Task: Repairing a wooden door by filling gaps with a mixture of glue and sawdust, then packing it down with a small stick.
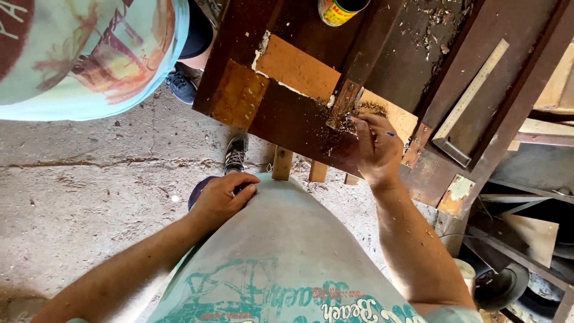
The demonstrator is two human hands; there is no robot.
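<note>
Rough workshop, cracked concrete floor (89,185) littered with chips, dark wooden counter (299,125) scuffed and dusted with sawdust. Nearest: left hand (222,197) resting at the person's own waist against the pale shirt, fingers loosely curled on a small dark item, too hidden to name, so cannot tell if it really grips. A sneaker (236,152) shows on the floor just beyond it. Next out: right hand (376,149) at the near counter edge, fingers pinched together on a thin blue pencil (388,134), fingertips touching a narrow dark wood strip (347,101) that lies on a pale plywood board (299,69) amid loose sawdust. The strip looks like the piece being worked: judged stiff, light, dry and rough, not fragile, though sawdust beneath could let it slide; best held flat with fingers pressing down mid-length, or pinched by its long edges. The pencil is light and slim, a fingertip pinch suits it. Right of the hand, apart from it, a metal square ruler (472,96) lies diagonally on the counter. Farther back, a yellow can (338,11) stands at the far counter edge. At upper left another person's shirt (89,54) and dark shoe (181,87), beside the counter.
</note>
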